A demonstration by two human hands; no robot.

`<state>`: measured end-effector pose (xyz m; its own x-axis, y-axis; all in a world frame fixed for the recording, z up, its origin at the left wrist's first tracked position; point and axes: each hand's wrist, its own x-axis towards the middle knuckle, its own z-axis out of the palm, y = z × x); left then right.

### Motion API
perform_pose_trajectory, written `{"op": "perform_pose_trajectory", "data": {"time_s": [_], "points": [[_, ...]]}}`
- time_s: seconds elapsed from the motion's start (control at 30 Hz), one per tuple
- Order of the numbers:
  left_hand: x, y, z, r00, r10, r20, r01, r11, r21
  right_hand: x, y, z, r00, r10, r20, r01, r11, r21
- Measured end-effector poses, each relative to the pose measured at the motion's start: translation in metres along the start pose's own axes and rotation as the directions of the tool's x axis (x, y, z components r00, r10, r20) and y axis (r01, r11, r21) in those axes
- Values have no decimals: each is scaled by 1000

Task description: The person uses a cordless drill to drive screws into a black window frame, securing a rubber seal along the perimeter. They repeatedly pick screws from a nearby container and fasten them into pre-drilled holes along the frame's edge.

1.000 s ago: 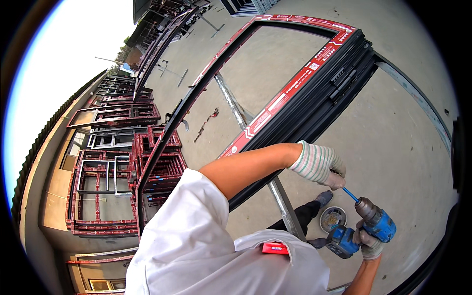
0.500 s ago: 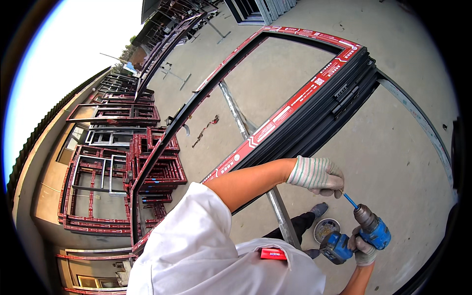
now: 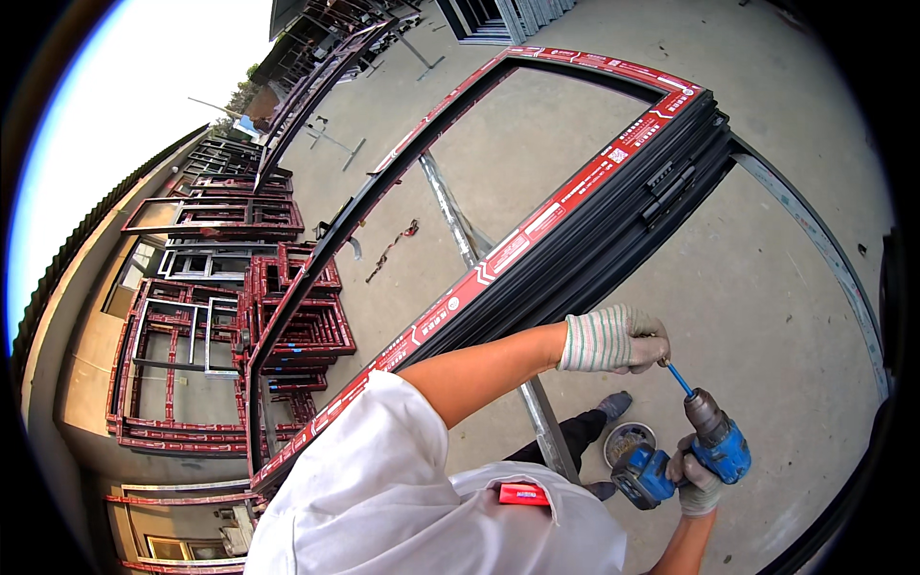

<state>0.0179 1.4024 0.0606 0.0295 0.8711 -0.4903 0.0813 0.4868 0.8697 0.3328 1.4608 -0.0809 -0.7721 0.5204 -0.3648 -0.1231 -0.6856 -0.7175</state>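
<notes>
My right hand (image 3: pixel 700 487), in a pale work glove, is wrapped round the grip of a blue cordless drill (image 3: pixel 730 450) at the lower right. A slim blue bit (image 3: pixel 680 379) runs from its dark chuck up and left. At the bit's tip my left hand (image 3: pixel 618 341), in a white striped glove, has its fingers pinched together. Whatever they hold there is too small to make out. Beyond the left forearm lies a large dark metal frame (image 3: pixel 565 206) with red printed film along its face and hinges on its side.
Grey metal bars (image 3: pixel 548 431) support the frame. A round tub (image 3: pixel 629 443) of small pieces stands on the floor by my foot. Stacked red-filmed frames (image 3: pixel 302 326) lean at the left, and grey frames (image 3: pixel 494 19) stand at the far back.
Both hands and the drill have shifted slightly left in the picture, as has most of the surrounding scene. The pinch and the drill grip look the same.
</notes>
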Motion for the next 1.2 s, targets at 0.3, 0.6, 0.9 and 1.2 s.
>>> {"op": "perform_pose_trajectory", "data": {"time_s": [0.3,0.6,0.9,1.2], "points": [[5,-4,7,993,37,-110,-68,955,-288,10,11,2,998,-38,47,32,993,113],[24,-23,28,979,166,-118,-200,672,-713,8,-26,20,999,-42,-5,43,998,52],[47,-40,37,953,296,-68,-202,449,-870,6,-24,17,998,-27,-56,32,995,90],[91,-31,39,969,172,-180,-243,493,-835,34,-33,11,986,-78,-148,89,994,65]]}}
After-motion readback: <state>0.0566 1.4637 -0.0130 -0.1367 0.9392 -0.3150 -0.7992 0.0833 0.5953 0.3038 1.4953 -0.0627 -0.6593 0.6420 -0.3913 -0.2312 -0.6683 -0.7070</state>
